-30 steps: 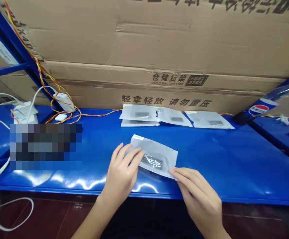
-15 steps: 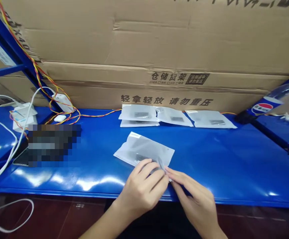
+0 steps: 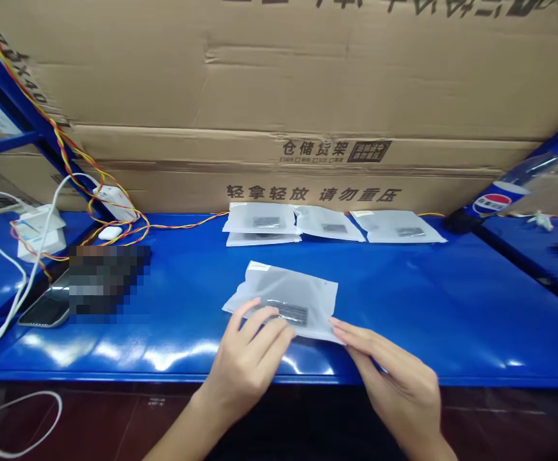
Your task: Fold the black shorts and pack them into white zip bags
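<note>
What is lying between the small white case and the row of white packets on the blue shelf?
In the head view, a twisted orange and yellow wire runs there, along the back edge of the blue shelf.

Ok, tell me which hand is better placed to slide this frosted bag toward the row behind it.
Probably the left hand: its fingers lie on the frosted plastic bag, beside the dark item inside, while the right hand only touches the bag's lower right edge with its fingertips.
</note>
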`<state>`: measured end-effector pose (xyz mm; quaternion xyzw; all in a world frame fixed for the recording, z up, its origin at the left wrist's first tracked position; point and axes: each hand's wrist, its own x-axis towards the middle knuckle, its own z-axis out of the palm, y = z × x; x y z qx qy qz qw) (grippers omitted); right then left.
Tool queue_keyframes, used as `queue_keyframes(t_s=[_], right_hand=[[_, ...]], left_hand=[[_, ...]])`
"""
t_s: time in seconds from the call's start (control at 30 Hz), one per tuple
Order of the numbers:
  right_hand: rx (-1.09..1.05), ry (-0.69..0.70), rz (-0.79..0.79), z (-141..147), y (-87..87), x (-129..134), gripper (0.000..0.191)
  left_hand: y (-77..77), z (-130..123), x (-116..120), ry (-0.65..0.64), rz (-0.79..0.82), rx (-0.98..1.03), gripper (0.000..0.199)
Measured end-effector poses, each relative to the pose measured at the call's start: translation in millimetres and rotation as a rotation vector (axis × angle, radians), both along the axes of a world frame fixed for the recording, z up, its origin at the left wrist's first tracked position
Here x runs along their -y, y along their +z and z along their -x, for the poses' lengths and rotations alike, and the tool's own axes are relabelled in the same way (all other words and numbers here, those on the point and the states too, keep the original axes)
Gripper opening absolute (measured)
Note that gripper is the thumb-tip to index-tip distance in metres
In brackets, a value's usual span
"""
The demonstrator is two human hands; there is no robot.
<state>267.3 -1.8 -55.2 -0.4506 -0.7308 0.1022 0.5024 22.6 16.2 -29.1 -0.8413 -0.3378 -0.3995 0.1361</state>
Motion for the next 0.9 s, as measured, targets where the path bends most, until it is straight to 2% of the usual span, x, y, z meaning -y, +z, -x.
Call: queue_keyframes(t_s=[0.17,0.27,0.43,0.57,0.7,0.77,0.83,0.9], right_hand=[[-0.012,-0.058,0.028,-31,5.2,-9,0.024],[-0.049,-0.111,0.077,-34,6.0,-12,0.017],[-0.058,-0.180,0.104,-23,4.8,-14,0.014],[-0.075,-0.220,0.092,-20,6.0,-15,0.015],[-0.100,-0.345,-0.064,-9,12.4,-5,0.009],[-0.150,-0.340,-0.095,5,16.3,4,0.008],[-0.284,-0.246,0.081,23,20.3,12,0.011],[-0.506,-0.128,0.436,39,24.7,13,0.026]], left_hand=[[-6.6,39,3,0.108,-0.004,-0.039,0.026],[-5.2,46,8,0.141,0.009,-0.036,0.029],[6.0,23,4,0.066,0.099,0.028,0.020],[13.3,4,-17,-0.007,0.096,-0.082,0.011],[18.4,-4,-29,-0.021,0.076,-0.197,0.023],[21.1,-7,-27,-0.029,0.039,-0.185,0.021],[23.9,-13,-22,-0.042,0.006,-0.155,0.015],[26.1,-21,-16,-0.048,-0.022,-0.122,0.012]])
